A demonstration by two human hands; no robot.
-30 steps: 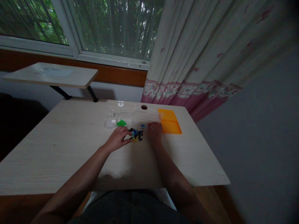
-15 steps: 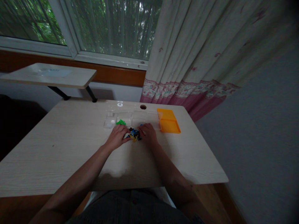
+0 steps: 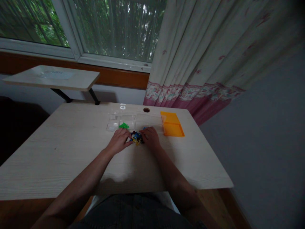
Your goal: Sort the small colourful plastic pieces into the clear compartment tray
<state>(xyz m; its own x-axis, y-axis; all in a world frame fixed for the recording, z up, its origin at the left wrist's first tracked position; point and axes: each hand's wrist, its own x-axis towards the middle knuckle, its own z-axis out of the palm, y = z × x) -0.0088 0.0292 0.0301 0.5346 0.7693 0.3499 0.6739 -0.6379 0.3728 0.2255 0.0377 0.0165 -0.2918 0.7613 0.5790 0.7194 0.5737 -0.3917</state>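
Observation:
A small heap of mixed little plastic pieces (image 3: 136, 138), blue, yellow, black, white and dark red, lies on the table between my hands. At its left edge my left hand (image 3: 119, 140) rests low, thumb and fingers apart around the near side of the heap. My right hand (image 3: 151, 138) touches the right edge with bent, slightly separated fingers, and nothing shows between them. Just beyond sits a clear compartment tray (image 3: 142, 119). Green pieces (image 3: 124, 125) lie in one of its left compartments. A bit of blue (image 3: 144, 128) shows by my right fingertips; whether it lies in the tray, I cannot tell.
An open orange case (image 3: 172, 124) lies at the tray's right end. Behind the tray is a round cable hole (image 3: 146, 110) in the pale wooden table (image 3: 76, 152). A raised shelf (image 3: 78, 79) on black legs stands back left. Curtains (image 3: 181, 79) hang behind.
My right fingers have spread slightly and shifted left at the heap's edge. The heap's pieces are a little rearranged near my left fingertips. The tray and orange case stay in place.

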